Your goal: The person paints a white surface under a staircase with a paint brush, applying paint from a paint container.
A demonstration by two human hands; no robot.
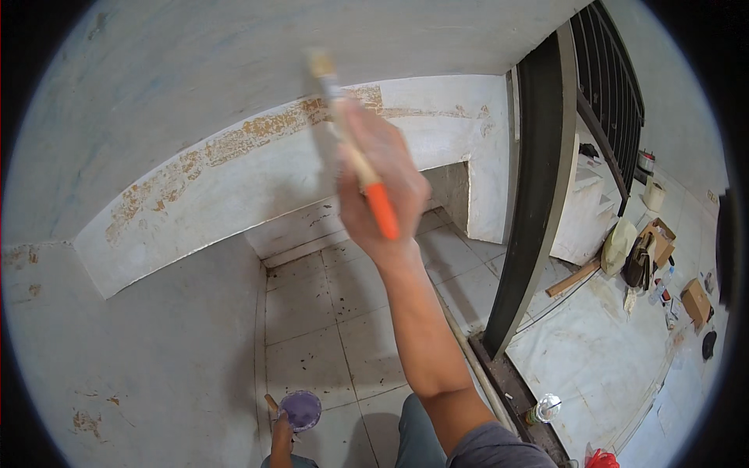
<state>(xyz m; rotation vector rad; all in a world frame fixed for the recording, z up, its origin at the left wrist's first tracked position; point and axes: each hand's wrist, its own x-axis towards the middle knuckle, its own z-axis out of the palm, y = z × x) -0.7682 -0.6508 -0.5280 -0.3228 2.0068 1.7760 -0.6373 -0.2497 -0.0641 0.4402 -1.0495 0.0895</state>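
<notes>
My right hand (374, 179), blurred, is raised in the middle of the view, closed round a paintbrush (380, 204) with pale wood and an orange handle end. Its pale bristles are at the grey sloped surface above (203, 54); whether they touch it I cannot tell. A white band of wall (168, 222) with patchy tan marks runs below that. At the lower left my left hand (282, 425) is closed on a small tub (301, 405) of lilac paint, with a short wooden stick or handle beside it.
A dark steel post (530, 187) and railing (605, 93) stand at right. Beyond are boxes (694, 300), bags (619, 246), a plank (569, 282) and scattered items on a sheet (554, 351). A pipe (488, 402) and a jar (544, 409) lie near my right arm, above the tiled floor (300, 304).
</notes>
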